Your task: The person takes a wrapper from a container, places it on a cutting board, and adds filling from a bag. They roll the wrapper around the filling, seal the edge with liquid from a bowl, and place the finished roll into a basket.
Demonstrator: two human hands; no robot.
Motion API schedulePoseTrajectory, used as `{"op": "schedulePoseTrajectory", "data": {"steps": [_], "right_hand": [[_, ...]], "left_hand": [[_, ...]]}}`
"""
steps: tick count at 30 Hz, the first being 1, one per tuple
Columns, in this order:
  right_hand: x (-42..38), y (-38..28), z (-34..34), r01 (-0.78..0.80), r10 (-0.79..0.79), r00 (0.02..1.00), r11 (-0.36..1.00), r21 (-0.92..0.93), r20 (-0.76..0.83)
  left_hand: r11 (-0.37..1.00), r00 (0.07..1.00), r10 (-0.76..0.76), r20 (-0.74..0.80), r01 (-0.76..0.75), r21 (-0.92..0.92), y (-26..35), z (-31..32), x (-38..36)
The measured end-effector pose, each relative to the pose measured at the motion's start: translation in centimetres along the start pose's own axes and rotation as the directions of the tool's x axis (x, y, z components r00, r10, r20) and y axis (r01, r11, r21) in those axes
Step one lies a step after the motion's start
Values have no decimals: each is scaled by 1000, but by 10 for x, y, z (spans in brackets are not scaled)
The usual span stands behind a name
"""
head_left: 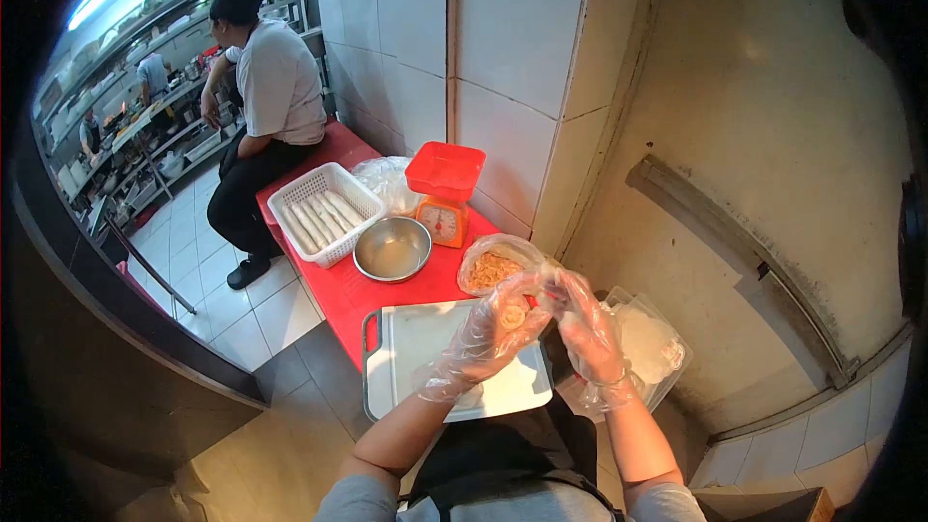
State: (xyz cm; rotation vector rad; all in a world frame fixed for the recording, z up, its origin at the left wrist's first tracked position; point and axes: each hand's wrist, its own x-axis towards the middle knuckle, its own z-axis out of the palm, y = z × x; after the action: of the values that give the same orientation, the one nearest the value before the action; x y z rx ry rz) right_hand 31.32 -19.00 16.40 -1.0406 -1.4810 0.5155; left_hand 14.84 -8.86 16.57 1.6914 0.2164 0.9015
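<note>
My left hand (486, 332), in a clear plastic glove, is cupped around a small round pale piece of food (513, 315). My right hand (592, 333), gloved the same way, has its fingers curled in at the left fingertips; what they pinch is hidden by the creased plastic. Both hands are raised over the right side of a white cutting board (406, 343). Just beyond them lies an open plastic bag of orange, crumbly filling (491, 269). To the right of my right hand is a clear plastic container (677, 367) with pale, round, flat sheets (646, 340) in it.
On the red table (338, 295) stand a metal bowl (391, 249), a white basket (327, 256) of long pale rolls, a plastic bag (387, 179) and an orange scale (443, 222) with a red tray. A person (275, 87) sits at the far end. Tiled wall and door border the right.
</note>
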Motion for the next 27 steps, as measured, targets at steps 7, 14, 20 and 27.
{"op": "schedulePoseTrajectory", "data": {"steps": [7, 14, 20, 27], "right_hand": [[1, 15, 28, 22, -14, 996, 996, -91, 93], [6, -21, 24, -370, 364, 929, 920, 128, 71], [4, -41, 11, -412, 405, 903, 911, 16, 144], [1, -50, 0, -408, 388, 898, 911, 64, 208]], "left_hand": [[894, 925, 373, -68, -339, 292, 8, 12, 20], [620, 739, 664, -114, -459, 636, -17, -8, 15], [546, 700, 703, 127, -645, 535, 3, -17, 35], [654, 791, 538, 290, -609, 449, 22, -30, 39]]}}
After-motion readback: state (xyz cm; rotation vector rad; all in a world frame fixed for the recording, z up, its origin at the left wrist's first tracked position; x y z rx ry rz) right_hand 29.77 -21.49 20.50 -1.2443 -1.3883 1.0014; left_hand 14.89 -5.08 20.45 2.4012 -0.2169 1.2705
